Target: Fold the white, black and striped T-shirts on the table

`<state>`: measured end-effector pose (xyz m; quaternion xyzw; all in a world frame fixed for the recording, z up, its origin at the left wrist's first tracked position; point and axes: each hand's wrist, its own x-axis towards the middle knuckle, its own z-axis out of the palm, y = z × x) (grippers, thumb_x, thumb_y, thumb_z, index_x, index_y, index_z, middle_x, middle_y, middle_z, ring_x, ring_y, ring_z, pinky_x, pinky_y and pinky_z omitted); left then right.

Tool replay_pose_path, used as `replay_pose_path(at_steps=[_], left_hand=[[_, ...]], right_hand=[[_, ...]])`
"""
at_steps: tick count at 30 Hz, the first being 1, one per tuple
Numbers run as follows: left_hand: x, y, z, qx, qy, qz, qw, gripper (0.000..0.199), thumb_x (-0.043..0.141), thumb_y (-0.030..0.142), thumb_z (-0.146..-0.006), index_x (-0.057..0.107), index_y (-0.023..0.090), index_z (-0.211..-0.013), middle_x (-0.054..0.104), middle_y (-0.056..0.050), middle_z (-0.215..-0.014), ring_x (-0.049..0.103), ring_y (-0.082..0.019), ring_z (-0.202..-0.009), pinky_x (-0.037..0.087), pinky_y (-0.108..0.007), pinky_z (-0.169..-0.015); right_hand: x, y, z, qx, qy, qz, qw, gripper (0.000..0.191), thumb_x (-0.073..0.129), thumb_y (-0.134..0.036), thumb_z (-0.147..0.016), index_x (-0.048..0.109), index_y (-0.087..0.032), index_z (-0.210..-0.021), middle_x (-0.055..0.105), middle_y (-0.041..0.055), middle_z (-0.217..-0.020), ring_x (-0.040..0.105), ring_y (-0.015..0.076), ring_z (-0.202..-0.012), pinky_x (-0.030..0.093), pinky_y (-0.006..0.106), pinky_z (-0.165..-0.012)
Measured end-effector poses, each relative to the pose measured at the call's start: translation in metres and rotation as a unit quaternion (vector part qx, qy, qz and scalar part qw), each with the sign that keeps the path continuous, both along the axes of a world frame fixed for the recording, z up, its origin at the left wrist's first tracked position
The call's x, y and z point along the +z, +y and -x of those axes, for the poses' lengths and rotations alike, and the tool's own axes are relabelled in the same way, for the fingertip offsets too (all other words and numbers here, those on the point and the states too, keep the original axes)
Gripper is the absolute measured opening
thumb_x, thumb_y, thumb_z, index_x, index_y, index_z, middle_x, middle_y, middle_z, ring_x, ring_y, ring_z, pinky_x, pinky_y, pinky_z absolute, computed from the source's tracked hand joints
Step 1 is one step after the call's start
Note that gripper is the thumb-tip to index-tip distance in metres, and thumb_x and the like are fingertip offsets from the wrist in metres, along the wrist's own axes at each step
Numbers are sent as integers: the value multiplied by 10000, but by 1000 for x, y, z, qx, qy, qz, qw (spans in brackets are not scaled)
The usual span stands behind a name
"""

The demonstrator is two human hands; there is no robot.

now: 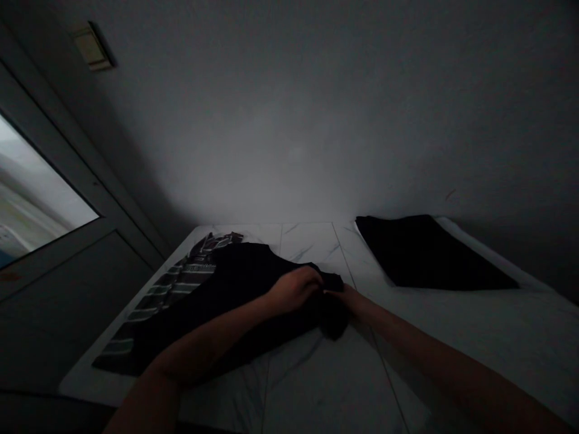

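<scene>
A black garment (235, 283) lies spread across the left and middle of the table; its exact kind is hard to make out in the dim light. My left hand (296, 289) is closed on the cloth near the garment's right end, fingers bent inward. From the right, my right hand (355, 301) grips the same end, where the fabric is bunched and hangs in a dark fold. Some of its fingers are hidden by the cloth. Under the garment's left side shows a striped, patterned shirt (183, 280), partly covered.
A folded black cloth (434, 256) lies at the back right of the white marble-patterned table (325, 386). Behind the table rises a grey wall (294, 132). A door with a glass pane (36, 187) stands at the left, and a small switch plate (93, 47) is on the wall.
</scene>
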<state>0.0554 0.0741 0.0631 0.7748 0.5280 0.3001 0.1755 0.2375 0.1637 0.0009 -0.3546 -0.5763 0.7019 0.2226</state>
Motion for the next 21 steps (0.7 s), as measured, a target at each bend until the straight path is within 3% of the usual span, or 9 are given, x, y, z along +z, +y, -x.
replay_pose_path(at_steps=[3, 4, 6, 9, 12, 13, 17, 19, 21], left_hand=[[-7, 46, 63, 222, 167, 34, 960, 298, 507, 164, -907, 615, 245, -1172, 616, -83, -1245, 552, -225, -1193, 382, -332, -1064], [-11, 57, 83, 259, 190, 48, 946, 325, 534, 170, -895, 592, 218, -1211, 584, -116, -1292, 509, -256, -1245, 346, -365, -1092], [-19, 72, 116, 301, 218, 74, 925, 377, 577, 196, -876, 554, 186, -1252, 559, -154, -1315, 463, -301, -1285, 301, -424, -1112], [-26, 77, 143, 327, 231, 103, 910, 365, 600, 237, -872, 558, 156, -1225, 590, -173, -1265, 493, -326, -1248, 321, -457, -1078], [-24, 74, 148, 333, 238, 133, 902, 289, 587, 244, -888, 598, 142, -1159, 650, -163, -1179, 559, -316, -1179, 394, -428, -1009], [-22, 73, 147, 328, 238, 142, 903, 262, 593, 237, -886, 616, 142, -1129, 675, -149, -1134, 590, -306, -1139, 421, -405, -979], [-11, 60, 126, 285, 234, 151, 917, 211, 603, 217, -883, 652, 142, -1075, 706, -123, -1094, 650, -261, -1063, 472, -322, -917], [-5, 37, 107, 270, 234, 140, 923, 246, 556, 224, -913, 642, 147, -1130, 692, -130, -1147, 646, -254, -1083, 477, -316, -927], [4, -3, 85, 236, 230, 146, 933, 286, 515, 256, -933, 635, 177, -1180, 706, -111, -1110, 670, -241, -1024, 504, -317, -883]], right_hand=[[-2, 3, -34, -28, -6, 6, 1000, 375, 843, -368, -597, 726, -217, -920, 756, 88, -1036, 679, 313, -1045, 504, 472, -977], [-2, 5, -42, -39, -13, 11, 999, 362, 838, -350, -606, 727, -222, -926, 755, 83, -1049, 679, 306, -1050, 500, 467, -986], [-1, 8, -51, -59, -21, 31, 998, 327, 825, -302, -623, 729, -217, -924, 757, 80, -1046, 688, 286, -1032, 507, 438, -978], [5, 19, -52, -86, -11, 66, 994, 220, 780, -214, -656, 728, -190, -868, 767, 70, -953, 715, 236, -911, 552, 347, -858], [15, 34, -41, -129, -30, 97, 986, 47, 728, -184, -705, 685, -177, -720, 733, 33, -721, 688, 178, -659, 535, 266, -616], [18, 39, -36, -141, -45, 104, 984, 74, 719, -192, -722, 662, -175, -677, 703, 21, -648, 657, 164, -584, 507, 251, -554], [21, 46, -16, -152, -80, 102, 980, 132, 736, -152, -703, 632, -158, -623, 654, 11, -554, 607, 144, -501, 462, 230, -505], [22, 40, -14, -136, -72, 91, 984, 90, 737, -102, -680, 659, -143, -663, 687, 26, -606, 635, 148, -550, 478, 224, -543], [26, 29, -22, -108, -57, 87, 989, 66, 730, -104, -695, 686, -137, -731, 721, 38, -681, 662, 150, -610, 492, 219, -579]])
